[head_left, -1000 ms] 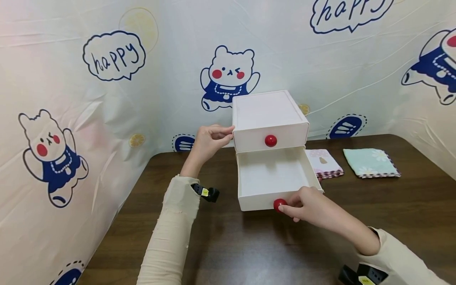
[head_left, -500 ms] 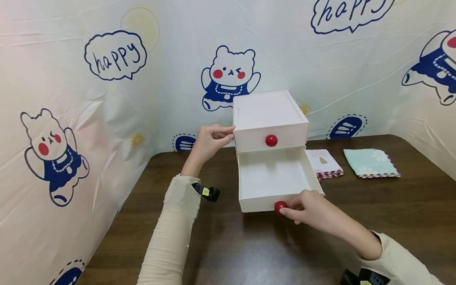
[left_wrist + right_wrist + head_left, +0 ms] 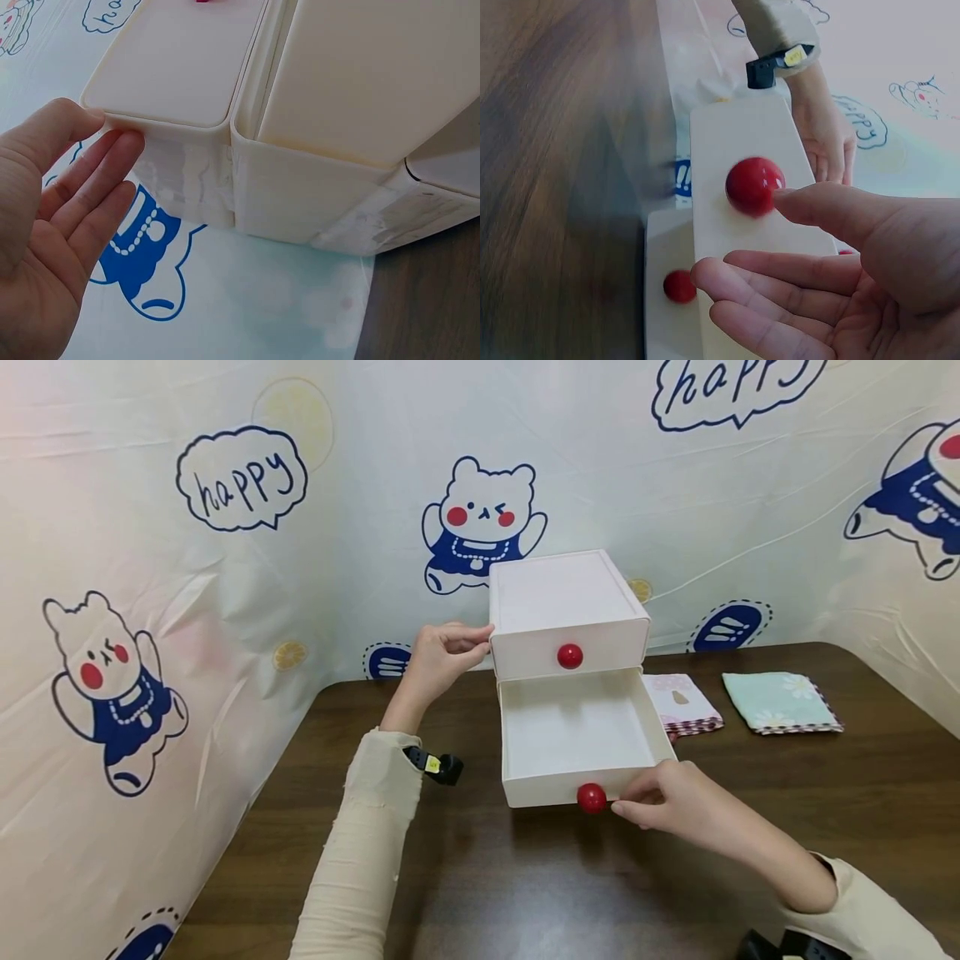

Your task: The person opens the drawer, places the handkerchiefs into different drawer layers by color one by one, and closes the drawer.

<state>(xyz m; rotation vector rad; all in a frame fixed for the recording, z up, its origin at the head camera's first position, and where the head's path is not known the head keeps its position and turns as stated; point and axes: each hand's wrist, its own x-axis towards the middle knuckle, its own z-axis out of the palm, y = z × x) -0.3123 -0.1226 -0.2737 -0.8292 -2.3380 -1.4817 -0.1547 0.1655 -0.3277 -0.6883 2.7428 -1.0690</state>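
Observation:
A white drawer box stands on the table, with its middle drawer pulled out and nothing inside it. My left hand touches the upper left front corner of the box. In the left wrist view its thumb lies at the front edge, and its nearly straight fingers rest along the side. My right hand is just right of the pulled-out drawer's red knob. The right wrist view shows its thumb tip overlapping the knob's edge, with the other fingers extended, holding nothing.
The upper drawer is closed and has a red knob. Below the pulled-out drawer, another white front carries a red knob. To the right lie a pink folded cloth and a mint green folded cloth. A printed curtain hangs behind the table.
My right hand has let go of the middle drawer's knob and shifted a little right. That drawer has come out very slightly further. My left hand has stayed in place.

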